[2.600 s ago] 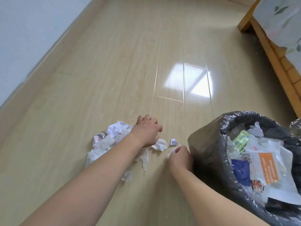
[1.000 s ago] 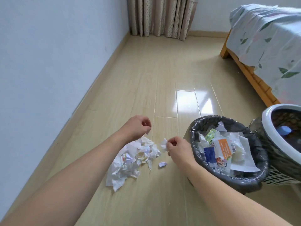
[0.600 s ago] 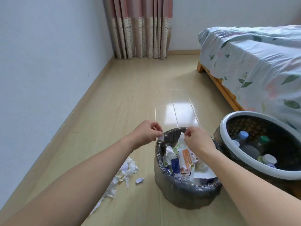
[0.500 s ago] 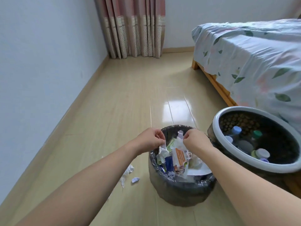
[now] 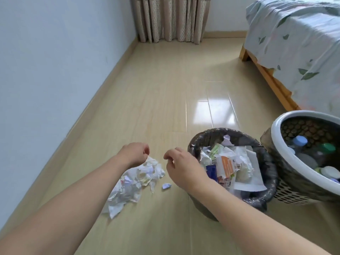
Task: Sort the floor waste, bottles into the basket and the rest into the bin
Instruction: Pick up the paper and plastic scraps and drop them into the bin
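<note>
Label print in the black-lined round bin [image 5: 268, 168] unreadable, left hand [image 5: 133, 155] and right hand [image 5: 182, 169] loosely curled, holding nothing, above crumpled white paper pile [image 5: 136, 178] on the floor

left hand [image 5: 135, 153]: above the far end of the paper pile, fingers loosely curled, nothing visibly held
right hand [image 5: 181, 167]: between pile and bin, fingers curled downward; looks empty, but fingertips are blurred
paper pile [image 5: 135, 181]: crumpled white scraps on the floor [image 5: 156, 89], left of the bin
small scrap [image 5: 166, 186]: lies alone, just right of the pile, under the right hand
bin [image 5: 265, 161]: black liner, filled near the rim with paper and wrappers, orange-printed packet on top
basket [image 5: 294, 172]: white rim, perforated wall, touching the bin's right side; capped bottles [image 5: 299, 142] inside
bed [image 5: 294, 43]: leaf-print sheet, top right
curtain [image 5: 169, 17]: far wall
wall [image 5: 55, 61]: left side
</note>
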The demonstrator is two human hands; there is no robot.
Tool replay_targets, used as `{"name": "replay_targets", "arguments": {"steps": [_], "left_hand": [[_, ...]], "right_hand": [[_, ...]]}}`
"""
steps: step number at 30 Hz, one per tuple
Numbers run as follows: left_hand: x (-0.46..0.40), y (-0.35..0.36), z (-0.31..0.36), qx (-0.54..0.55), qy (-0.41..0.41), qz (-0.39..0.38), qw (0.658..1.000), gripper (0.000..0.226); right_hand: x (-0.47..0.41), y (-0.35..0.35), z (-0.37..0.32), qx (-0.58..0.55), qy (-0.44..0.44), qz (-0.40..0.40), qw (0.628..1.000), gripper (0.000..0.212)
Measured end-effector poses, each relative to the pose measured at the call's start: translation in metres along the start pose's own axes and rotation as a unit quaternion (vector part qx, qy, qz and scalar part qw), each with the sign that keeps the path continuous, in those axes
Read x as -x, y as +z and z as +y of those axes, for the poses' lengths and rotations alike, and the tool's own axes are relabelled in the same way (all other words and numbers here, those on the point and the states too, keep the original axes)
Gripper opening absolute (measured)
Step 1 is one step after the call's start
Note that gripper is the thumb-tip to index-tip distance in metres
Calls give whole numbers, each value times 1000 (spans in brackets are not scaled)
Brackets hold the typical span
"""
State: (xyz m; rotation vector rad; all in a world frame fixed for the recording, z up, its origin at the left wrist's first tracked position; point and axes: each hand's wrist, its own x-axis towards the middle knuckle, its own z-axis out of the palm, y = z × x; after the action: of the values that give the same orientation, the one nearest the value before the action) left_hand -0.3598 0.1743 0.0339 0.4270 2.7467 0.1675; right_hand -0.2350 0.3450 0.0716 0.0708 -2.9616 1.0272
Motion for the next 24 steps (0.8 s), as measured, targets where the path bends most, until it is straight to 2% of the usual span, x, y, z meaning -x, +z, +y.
{"name": "replay_targets", "arguments": {"steps": [5, 8, 10, 16, 21, 24], "left_hand": [[-17, 54, -23, -71, 84, -13, 994, 28], [-30, 88, -23, -126, 133, -35, 983, 34], [-35, 106, -20, -163, 145, -43, 975, 40], [-47, 136, -29, -195, 138, -26, 971, 46], [-54, 142, -36, -207, 173, 0, 963, 35], [-52, 144, -35, -212, 188, 6, 959, 32]], "right_hand": [[4, 87, 8, -12, 125, -112, 986, 33], [0, 125, 29, -4, 238, -132, 962, 30], [-3, 141, 45, 13, 279, -127, 952, 26], [-25, 177, 73, 58, 310, -105, 943, 31], [-34, 192, 78, 74, 287, -115, 948, 16], [-26, 195, 79, 21, 309, -97, 946, 12]]}}
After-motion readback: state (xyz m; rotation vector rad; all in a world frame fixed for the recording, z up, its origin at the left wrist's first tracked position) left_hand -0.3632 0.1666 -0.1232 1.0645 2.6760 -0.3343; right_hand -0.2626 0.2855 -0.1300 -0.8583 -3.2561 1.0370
